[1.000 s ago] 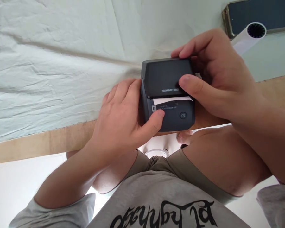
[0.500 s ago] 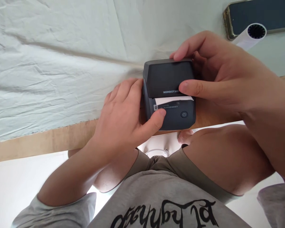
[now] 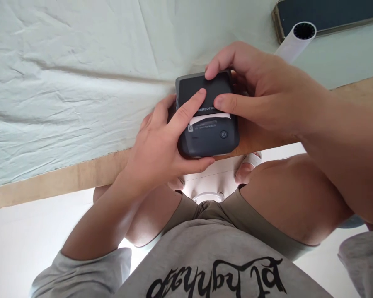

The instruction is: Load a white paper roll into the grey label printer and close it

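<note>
A dark, boxy label printer [image 3: 205, 138] marked NIIMBOT rests at the table's near edge, its power button at the lower right. A strip of white label paper [image 3: 209, 118] sticks out of the slot below its lid. My left hand [image 3: 157, 145] grips the printer's left side, index finger on the lid and thumb along the near bottom edge. From the other side, my right hand [image 3: 255, 85] holds it, thumb on the lid by the lettering and a fingertip at the lid's far edge. My other right fingers are partly hidden behind it.
A white tube [image 3: 295, 43] with a dark open end lies beyond my right hand, in front of a dark phone [image 3: 329, 16]. Wrinkled pale cloth [image 3: 81, 82] covers the table, leaving a wooden edge [image 3: 59, 176] bare. My legs are below it.
My left index finger has moved onto the lid, and my left thumb has slid from the front face to the near bottom edge. The printer appears slightly further left and up in view.
</note>
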